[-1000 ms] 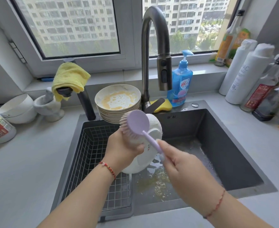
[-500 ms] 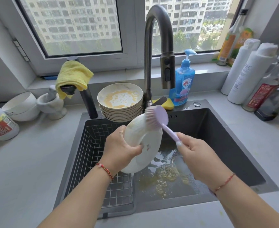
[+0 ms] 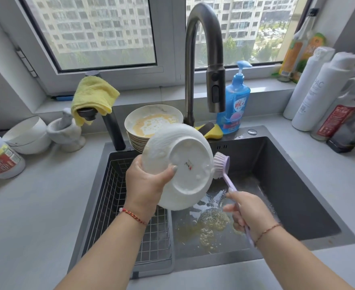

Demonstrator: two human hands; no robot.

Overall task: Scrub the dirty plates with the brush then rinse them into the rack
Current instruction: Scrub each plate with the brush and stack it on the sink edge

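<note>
Scrubbing the plate's underside over the sink.
Your left hand (image 3: 145, 185) is gripping the plate (image 3: 178, 166) tilted above the sink (image 3: 277, 174) so suds drip in, while your right hand (image 3: 249, 214) is clasping the brush (image 3: 221, 164) handle.

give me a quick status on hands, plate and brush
Left hand grips plate, underside up. Right hand holds brush, bristles at plate rim. Nothing in the way.

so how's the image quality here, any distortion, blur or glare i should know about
Head view: wide-angle bending bows the window frame and counter edges; even daylight comes from the window, with no hard shadows; the white plate in the left hand stays readable, not blown out; the bottles at the right edge look soft and stretched.
</note>
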